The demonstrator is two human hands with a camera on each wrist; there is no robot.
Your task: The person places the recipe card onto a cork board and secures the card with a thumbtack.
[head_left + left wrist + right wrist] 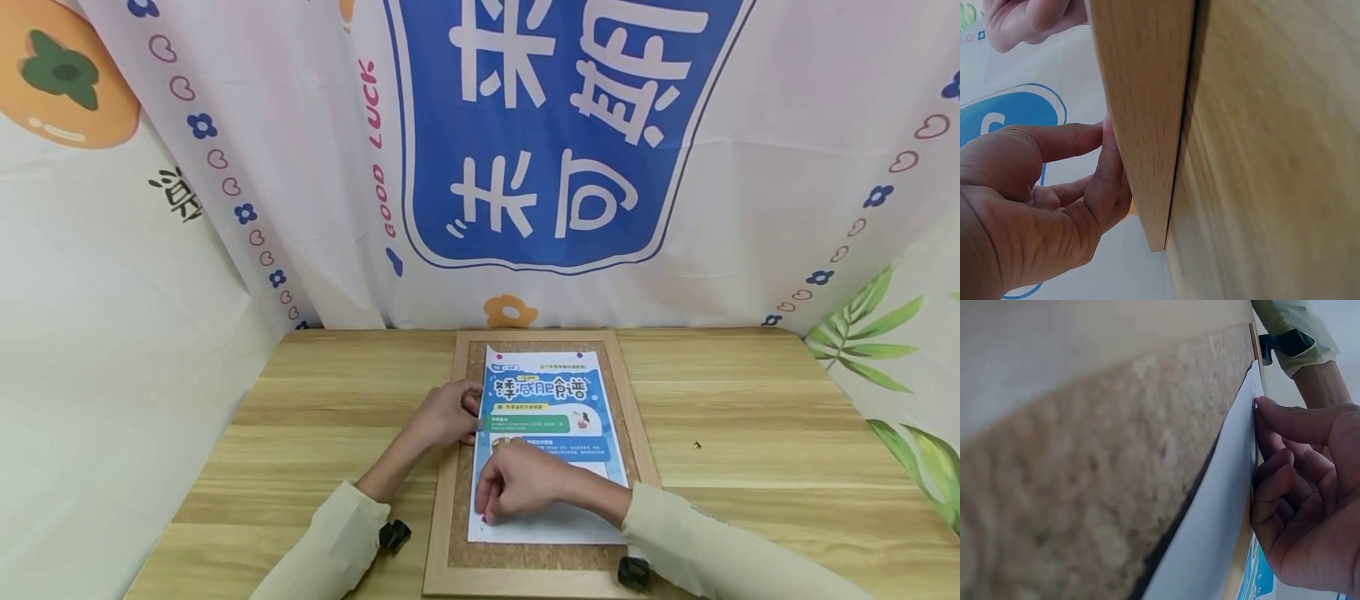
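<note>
Printed poster (558, 425) is lying on a cork board, a bit nearer the board's left edge than its right. It's got a pink pin (499, 357) by the upper left corner and a blue pin (580, 355) by the upper right. Right hand (517, 482) is down at the poster's lower left corner, thumb and finger pinched on a small pink pushpin (1257, 399). Left hand (450, 414) is at the poster's left edge, about midway up, thumb and fingers bent in close; can't tell if they're actually gripping the paper, since the frame hides the tips in the left wrist view. Cork board (461, 556) has a pale wood frame and lies flat on the table (345, 400), its top end right up at the far edge. Off the board's right edge there's one tiny brassy bit (697, 445). Behind the far edge hangs a backdrop (772, 192) with a big blue panel and GOOD LUCK lettering
</note>
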